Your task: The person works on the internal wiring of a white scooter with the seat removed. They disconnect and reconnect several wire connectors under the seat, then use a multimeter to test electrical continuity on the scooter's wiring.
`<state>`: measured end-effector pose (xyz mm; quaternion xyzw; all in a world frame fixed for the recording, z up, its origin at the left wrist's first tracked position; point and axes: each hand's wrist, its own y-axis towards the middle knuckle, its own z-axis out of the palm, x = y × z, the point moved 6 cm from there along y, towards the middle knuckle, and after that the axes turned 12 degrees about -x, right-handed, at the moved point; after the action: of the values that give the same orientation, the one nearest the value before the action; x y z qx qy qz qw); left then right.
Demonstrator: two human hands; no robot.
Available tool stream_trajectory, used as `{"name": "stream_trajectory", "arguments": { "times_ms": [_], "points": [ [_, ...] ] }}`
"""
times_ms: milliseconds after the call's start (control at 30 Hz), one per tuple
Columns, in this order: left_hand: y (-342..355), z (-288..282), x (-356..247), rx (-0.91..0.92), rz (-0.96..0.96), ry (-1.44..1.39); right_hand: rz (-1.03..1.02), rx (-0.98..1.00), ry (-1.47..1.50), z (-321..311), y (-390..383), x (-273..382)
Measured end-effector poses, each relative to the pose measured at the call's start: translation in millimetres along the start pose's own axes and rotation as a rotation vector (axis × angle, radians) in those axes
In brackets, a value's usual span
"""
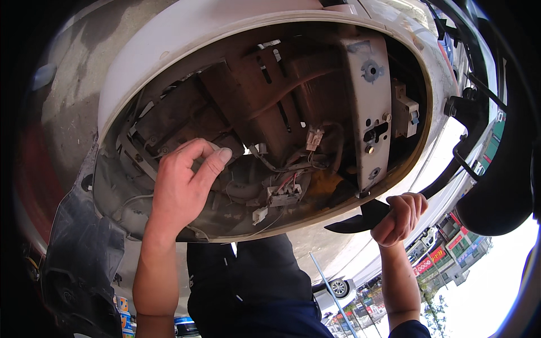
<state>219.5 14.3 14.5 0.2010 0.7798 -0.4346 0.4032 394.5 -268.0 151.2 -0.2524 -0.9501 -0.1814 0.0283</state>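
An oval opening in a pale vehicle body shell fills the middle of the view, with a rusty brown metal frame inside. My left hand is over the left part of this opening. Its fingers are curled and the thumb is pressed toward the index finger; anything between them is too small to make out. My right hand is wrapped round a black curved part with a pointed end, just outside the opening's lower right rim. Part of it is hidden by my fingers.
Wires with a pale connector block, a loose white plug and another connector lie inside. A light metal bracket crosses the right end. A black bar and a dark plastic panel flank the shell.
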Motion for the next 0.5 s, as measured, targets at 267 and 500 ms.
{"name": "stream_trajectory", "arguments": {
  "times_ms": [267,500],
  "points": [
    [-72,42,57,0.267,0.098,0.147,-0.034,0.020,-0.057,2,-5,12],
    [-68,71,58,0.317,0.004,0.102,-0.121,0.141,0.324,26,40,107]
  ]
}}
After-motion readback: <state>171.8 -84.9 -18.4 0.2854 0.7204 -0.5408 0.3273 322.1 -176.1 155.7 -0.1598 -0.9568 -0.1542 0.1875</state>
